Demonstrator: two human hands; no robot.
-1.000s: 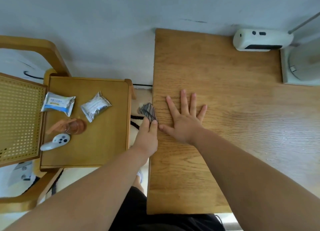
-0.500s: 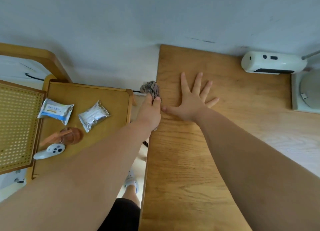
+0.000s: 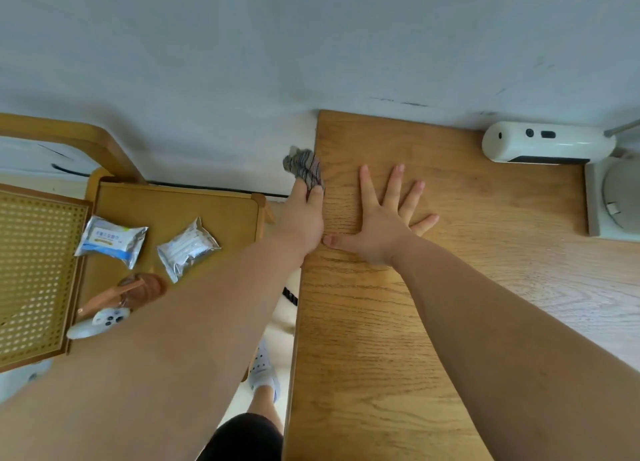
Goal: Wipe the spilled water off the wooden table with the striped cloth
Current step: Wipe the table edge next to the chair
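Fingers [image 3: 314, 193] on cloth [image 3: 302, 164] at table [image 3: 360, 339] edge

- Nothing printed here is legible.
- The blue-and-white packet [image 3: 111, 241] on the side table [image 3: 207, 204] bears a line of dark characters above a yellowish band, but they are too small and blurred to make out.

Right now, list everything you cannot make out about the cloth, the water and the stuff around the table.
Head view only:
- Water: no puddle shows on the table; glare whitens its right side.
- Cloth: its lower part is hidden by the left hand gripping it.
- Grey appliance: cut off by the right edge.
- Controller: partly behind the left forearm.
- Packet: print too small to read.
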